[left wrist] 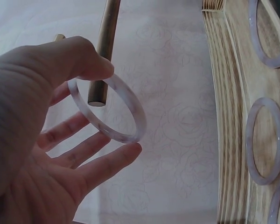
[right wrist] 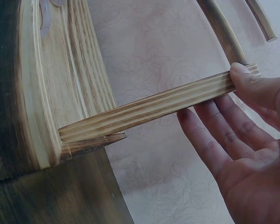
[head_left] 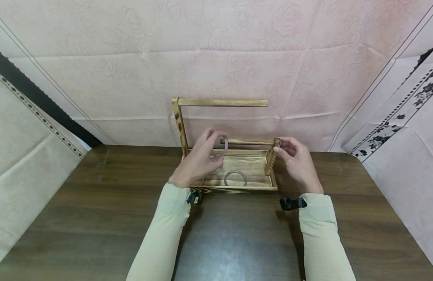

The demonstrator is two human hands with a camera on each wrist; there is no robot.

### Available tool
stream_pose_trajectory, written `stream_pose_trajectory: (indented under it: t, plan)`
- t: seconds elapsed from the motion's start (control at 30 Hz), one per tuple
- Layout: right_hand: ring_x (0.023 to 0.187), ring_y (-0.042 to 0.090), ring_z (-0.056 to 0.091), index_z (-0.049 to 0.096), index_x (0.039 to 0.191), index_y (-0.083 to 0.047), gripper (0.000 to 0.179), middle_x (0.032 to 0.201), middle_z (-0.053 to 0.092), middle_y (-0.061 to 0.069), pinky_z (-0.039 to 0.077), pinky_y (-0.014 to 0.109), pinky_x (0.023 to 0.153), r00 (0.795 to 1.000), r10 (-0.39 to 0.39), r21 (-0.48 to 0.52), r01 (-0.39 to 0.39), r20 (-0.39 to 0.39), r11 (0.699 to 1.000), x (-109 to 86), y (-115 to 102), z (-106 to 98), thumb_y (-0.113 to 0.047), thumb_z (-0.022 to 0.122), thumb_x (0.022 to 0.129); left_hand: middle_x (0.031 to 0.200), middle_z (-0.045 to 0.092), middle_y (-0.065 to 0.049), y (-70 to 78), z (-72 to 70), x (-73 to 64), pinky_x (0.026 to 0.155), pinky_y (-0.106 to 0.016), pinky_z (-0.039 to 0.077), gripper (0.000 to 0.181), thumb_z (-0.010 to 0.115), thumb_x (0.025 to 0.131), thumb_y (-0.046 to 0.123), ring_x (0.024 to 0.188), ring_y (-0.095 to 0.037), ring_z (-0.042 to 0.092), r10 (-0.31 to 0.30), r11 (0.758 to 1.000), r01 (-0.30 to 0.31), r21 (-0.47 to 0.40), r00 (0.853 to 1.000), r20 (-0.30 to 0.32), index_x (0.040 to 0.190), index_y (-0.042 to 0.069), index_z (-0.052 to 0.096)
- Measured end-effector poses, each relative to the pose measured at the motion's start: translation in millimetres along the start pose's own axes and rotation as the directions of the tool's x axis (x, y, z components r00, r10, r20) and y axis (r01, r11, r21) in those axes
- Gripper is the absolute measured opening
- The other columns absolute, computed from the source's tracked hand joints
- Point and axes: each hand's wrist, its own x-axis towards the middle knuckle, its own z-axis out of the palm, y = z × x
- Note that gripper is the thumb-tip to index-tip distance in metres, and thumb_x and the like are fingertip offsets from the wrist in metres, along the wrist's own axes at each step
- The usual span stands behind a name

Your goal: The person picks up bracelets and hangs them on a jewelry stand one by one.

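Note:
My left hand pinches a pale lilac bangle between thumb and fingers. The end of the lower wooden rod shows through the ring in the left wrist view. This rod runs from a short upright post at the right end of a wooden tray stand. Thumb and fingers of my right hand grip the top of that post. Three more bangles lie in the tray, one near its front middle; the left hand partly hides the others in the head view.
A taller post rises at the stand's left end and carries an upper rod above the lower one. The stand is on a brown wooden table, close to its back edge. Behind hangs a pale rose-patterned cloth.

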Motion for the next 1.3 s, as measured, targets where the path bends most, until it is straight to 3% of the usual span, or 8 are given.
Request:
stream_pose_trajectory:
  t: [0.27, 0.77, 1.0, 1.3]
  plan:
    - [0.12, 0.025, 0.062, 0.06, 0.134, -0.004, 0.038, 0.126, 0.066, 0.017, 0.049, 0.009, 0.09, 1.0, -0.007, -0.005, 0.007, 0.0, 1.0, -0.6, -0.4, 0.2, -0.023, 0.064, 0.102, 0.138, 0.048, -0.009, 3.0, 3.8, 0.9, 0.094, -0.032, 0.055, 0.059, 0.073, 0.086, 0.001, 0.118, -0.023, 0.053, 0.029, 0.999, -0.029, 0.025, 1.0, -0.009, 0.139, 0.012, 0.05]
    - [0.121, 0.026, 0.062, 0.06, 0.134, -0.004, 0.037, 0.126, 0.066, 0.017, 0.049, 0.009, 0.09, 1.0, -0.013, -0.011, 0.013, -0.003, 1.0, -0.3, 0.5, 0.8, -0.022, 0.064, 0.102, 0.136, 0.049, -0.009, 6.9, 8.3, 2.7, 0.088, -0.03, 0.054, 0.058, 0.073, 0.086, 0.002, 0.106, -0.025, 0.056, 0.054, 0.998, -0.053, 0.034, 0.998, -0.023, 0.139, 0.011, 0.052]
    - [0.122, 0.027, 0.062, 0.059, 0.135, -0.003, 0.038, 0.126, 0.066, 0.017, 0.048, 0.009, 0.09, 1.0, -0.014, -0.017, 0.014, -0.001, 1.0, 0.0, 0.6, 0.6, -0.022, 0.063, 0.102, 0.137, 0.049, -0.01, 7.6, 11.3, 4.1, 0.096, -0.031, 0.054, 0.059, 0.074, 0.085, 0.001, 0.115, -0.023, 0.054, 0.074, 0.997, -0.073, 0.04, 0.997, -0.024, 0.139, 0.009, 0.052]
    - [0.12, 0.024, 0.062, 0.059, 0.135, -0.004, 0.038, 0.126, 0.066, 0.017, 0.049, 0.009, 0.09, 1.0, -0.012, -0.019, 0.012, 0.004, 1.0, -0.5, -0.1, 0.1, -0.023, 0.063, 0.102, 0.14, 0.047, -0.01, 10.3, 14.2, 4.2, 0.099, -0.034, 0.055, 0.061, 0.074, 0.085, 0.002, 0.121, -0.026, 0.054, 0.046, 0.998, -0.046, 0.03, 0.999, -0.005, 0.141, 0.01, 0.051]
